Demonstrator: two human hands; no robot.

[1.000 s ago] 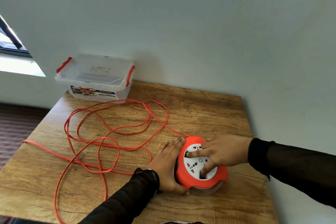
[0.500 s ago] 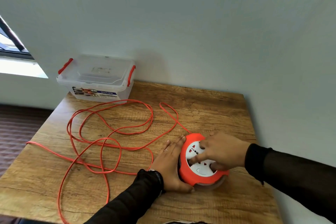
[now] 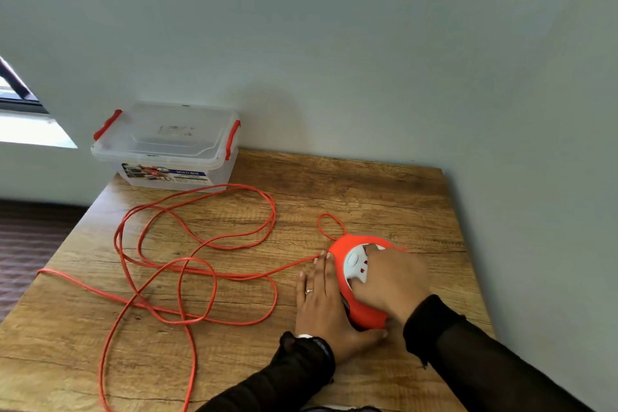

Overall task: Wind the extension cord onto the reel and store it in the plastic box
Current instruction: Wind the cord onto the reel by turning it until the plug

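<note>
The orange reel (image 3: 363,284) sits at lower right of the wooden tabletop (image 3: 384,197). The left hand (image 3: 326,308) lies flat against its left side, fingers straight. The right hand (image 3: 393,281) covers its white socket face, fingers curled onto it. Loose cord (image 3: 200,244) sprawls across centre-left. The lidded plastic box (image 3: 167,147) stands upper left.

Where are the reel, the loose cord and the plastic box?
reel (image 3: 337,252), head view, orange rim at top left.
loose cord (image 3: 200,273), head view, crossing loops mid-table.
plastic box (image 3: 167,134), head view, clear lid.
</note>
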